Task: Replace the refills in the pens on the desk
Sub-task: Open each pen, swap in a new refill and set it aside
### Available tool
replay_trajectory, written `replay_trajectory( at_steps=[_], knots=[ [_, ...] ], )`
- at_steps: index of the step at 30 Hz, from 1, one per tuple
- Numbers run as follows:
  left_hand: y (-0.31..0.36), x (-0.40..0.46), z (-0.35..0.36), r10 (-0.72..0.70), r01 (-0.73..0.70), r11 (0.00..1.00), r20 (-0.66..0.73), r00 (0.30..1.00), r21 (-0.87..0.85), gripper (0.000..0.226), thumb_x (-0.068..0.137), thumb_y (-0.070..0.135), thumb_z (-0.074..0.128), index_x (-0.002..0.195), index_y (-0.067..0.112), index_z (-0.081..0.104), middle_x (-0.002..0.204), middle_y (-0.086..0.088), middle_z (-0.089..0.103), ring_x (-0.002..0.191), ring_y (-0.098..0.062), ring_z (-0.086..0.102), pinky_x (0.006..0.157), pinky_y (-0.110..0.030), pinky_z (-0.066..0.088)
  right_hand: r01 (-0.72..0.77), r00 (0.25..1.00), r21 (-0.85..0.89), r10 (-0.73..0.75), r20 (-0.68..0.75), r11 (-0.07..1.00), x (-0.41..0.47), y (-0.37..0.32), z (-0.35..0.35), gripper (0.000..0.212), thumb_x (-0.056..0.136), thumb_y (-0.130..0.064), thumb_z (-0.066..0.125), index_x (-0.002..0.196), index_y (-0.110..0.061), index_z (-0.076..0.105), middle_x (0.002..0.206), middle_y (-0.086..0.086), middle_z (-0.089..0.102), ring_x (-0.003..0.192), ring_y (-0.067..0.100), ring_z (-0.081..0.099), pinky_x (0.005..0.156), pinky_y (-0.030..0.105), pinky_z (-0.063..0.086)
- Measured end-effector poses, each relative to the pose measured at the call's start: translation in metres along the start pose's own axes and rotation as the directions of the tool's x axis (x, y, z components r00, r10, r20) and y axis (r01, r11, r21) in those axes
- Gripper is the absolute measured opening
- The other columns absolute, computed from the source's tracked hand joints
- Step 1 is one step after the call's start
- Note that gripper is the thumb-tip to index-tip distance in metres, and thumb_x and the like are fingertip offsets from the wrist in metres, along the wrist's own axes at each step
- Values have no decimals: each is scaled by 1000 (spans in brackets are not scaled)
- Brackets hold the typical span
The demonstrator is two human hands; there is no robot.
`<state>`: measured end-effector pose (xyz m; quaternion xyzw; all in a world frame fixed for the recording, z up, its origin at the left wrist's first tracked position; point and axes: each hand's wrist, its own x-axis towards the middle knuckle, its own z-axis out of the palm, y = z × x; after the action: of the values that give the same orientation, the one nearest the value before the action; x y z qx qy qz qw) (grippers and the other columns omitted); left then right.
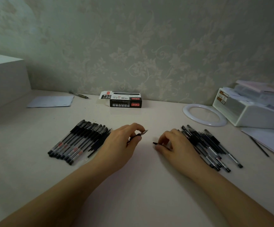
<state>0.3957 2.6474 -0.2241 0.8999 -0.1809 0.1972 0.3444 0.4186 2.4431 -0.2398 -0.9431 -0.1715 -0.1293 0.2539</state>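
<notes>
A row of several capped black pens point(77, 141) lies on the white desk at the left, with thin black refills point(100, 143) along its right side. My left hand point(121, 148) rests beside them and pinches a thin refill point(142, 133) whose metal tip points up and right. A looser pile of several black pens point(213, 148) lies at the right. My right hand point(175, 145) lies against that pile, its fingertips closed on a slim black pen part point(155, 143) that pokes out to the left; most of that part is hidden.
A black refill box point(124, 100) lies open near the wall. A paper sheet point(51, 101) and a lone pen point(79, 95) lie at the back left, by a white box point(3, 76). A white ring point(204, 114), a white organiser point(254, 108) and papers point(270, 141) fill the right.
</notes>
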Motion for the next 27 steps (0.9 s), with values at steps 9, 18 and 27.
replay_trajectory(
  at_steps=[9,18,27],
  knots=[
    [0,-2,-1,44,-50,997,118,992,53,19,94,25,57,109,33,65,90,10,55,76,-2,49,72,-21,44,37,999,368,-29,-27,929,2,-12,-7,3,90,-21,69,90,-24,70,80,-10,67,73,7,59,63,14,44],
    [1,-1,-1,68,-71,997,120,990,25,9,89,26,63,96,28,58,89,15,55,74,-5,55,64,-13,42,73,996,400,-88,21,914,-1,-14,-8,7,89,-22,70,91,-27,74,85,-13,70,78,6,62,67,14,46],
    [4,0,-3,84,-84,996,158,984,-11,9,83,26,70,82,24,62,81,13,57,72,-6,55,61,-12,39,25,985,511,-109,135,859,-4,-14,-9,8,88,-19,71,90,-23,78,85,-8,76,81,8,71,79,27,56]
  ],
)
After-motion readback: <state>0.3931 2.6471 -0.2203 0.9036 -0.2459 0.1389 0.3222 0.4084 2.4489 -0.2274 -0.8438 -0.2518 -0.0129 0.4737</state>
